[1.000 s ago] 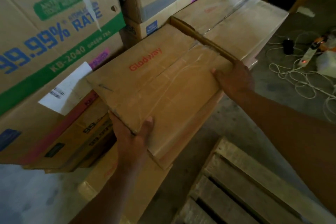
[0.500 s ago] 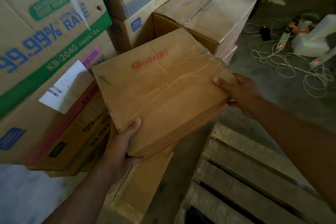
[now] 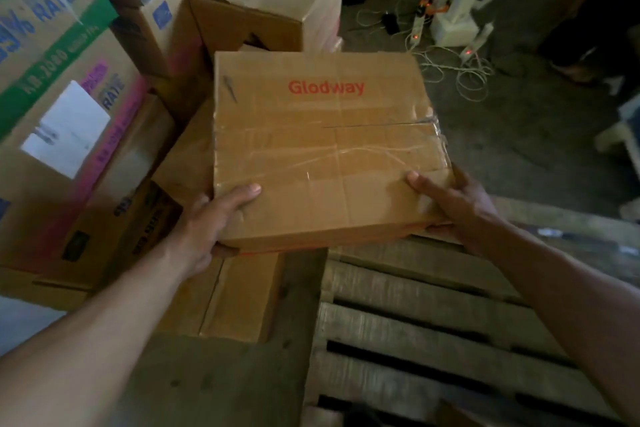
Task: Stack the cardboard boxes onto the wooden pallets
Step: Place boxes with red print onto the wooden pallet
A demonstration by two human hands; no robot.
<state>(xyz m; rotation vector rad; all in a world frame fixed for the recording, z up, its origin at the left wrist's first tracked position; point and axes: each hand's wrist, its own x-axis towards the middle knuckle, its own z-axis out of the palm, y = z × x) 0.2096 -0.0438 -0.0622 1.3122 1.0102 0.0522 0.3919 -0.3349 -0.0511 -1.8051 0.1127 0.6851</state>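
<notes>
Holding the Glodway box [image 3: 322,149] in the air between both hands, its near edge hanging over the far edge of the wooden pallet [image 3: 433,315]. Gripping the near-left corner with the left hand [image 3: 211,222], thumb on top; the right hand [image 3: 457,204] clamping the near-right corner, fingers [image 3: 424,184] pressed flat. Underside fingers probably curled beneath, hidden. Resting behind: stacked cardboard boxes [image 3: 263,7].

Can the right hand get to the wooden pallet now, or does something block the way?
Probably not freely. The right hand grips the near right corner of the Glodway box, as the left hand does on the other side. The pallet lies bare just below, so nothing else blocks it.
</notes>
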